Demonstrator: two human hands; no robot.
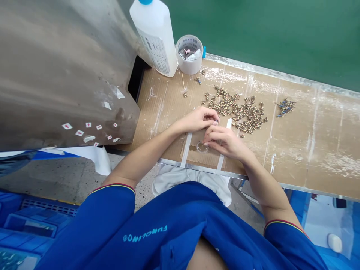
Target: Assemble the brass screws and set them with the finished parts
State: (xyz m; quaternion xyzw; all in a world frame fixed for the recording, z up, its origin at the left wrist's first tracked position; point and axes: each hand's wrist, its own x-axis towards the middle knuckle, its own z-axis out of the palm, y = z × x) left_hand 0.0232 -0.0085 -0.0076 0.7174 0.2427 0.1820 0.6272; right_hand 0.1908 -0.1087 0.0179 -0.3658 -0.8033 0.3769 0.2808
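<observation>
- Although most pieces sit in the heap of brass fittings on a cardboard sheet, a small blue-tipped bunch lies apart, right of the heap.
- L hand is just left of heap, fingers curled & pressed together, maybe pinching sth tiny; hard to tell from this view.
- R hand is just below heap, fingers close together, curved over a small clear dish.
- White bottle & plastic cup stand well beyond heap, upper left.
</observation>
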